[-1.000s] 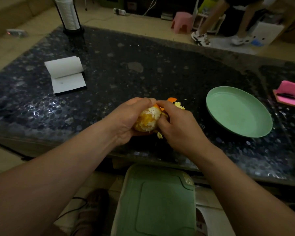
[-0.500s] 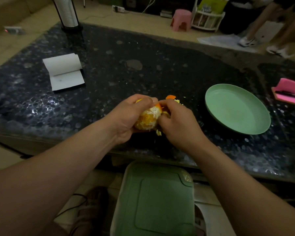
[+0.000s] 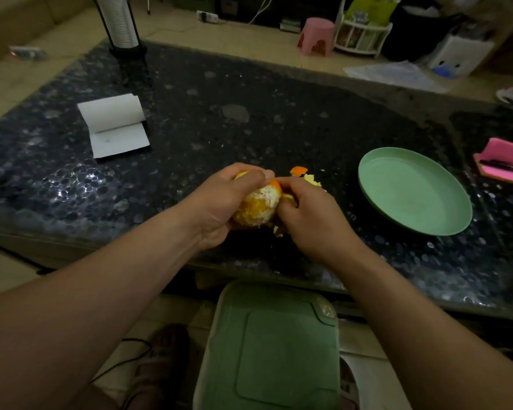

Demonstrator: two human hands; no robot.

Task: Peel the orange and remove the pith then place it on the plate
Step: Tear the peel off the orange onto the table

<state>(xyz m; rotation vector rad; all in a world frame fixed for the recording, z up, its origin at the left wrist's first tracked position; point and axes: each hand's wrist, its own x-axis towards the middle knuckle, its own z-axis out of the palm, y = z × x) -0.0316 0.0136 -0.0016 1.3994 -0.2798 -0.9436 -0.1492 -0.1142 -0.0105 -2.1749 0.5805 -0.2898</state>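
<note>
The counter is a dark slab with a glossy, pebble-speckled surface and a rounded near edge. Just above that near edge, about midway along it, both hands hold the orange clear of the surface. The fruit is round and mostly stripped: its near face shows lumpy, wet yellow-orange flesh under a rough, fuzzy coat of white pith, and a small patch of smooth bright rind sits at its top. The left hand grasps it from the left, fingers curled over the top. The right hand clasps its right side, fingers curled in and the thumb tip at the rind patch.

Torn peel scraps, orange outside and pale yellow inside, lie on the counter just beyond the right hand. The plate, a smooth, shallow, round dish in matte pale green, sits toward the right edge, apart from the hands. A white notepad with its top leaf curled back lies toward the left edge. A pink, spongy block rests at the right edge with a thin dark object across it.
</note>
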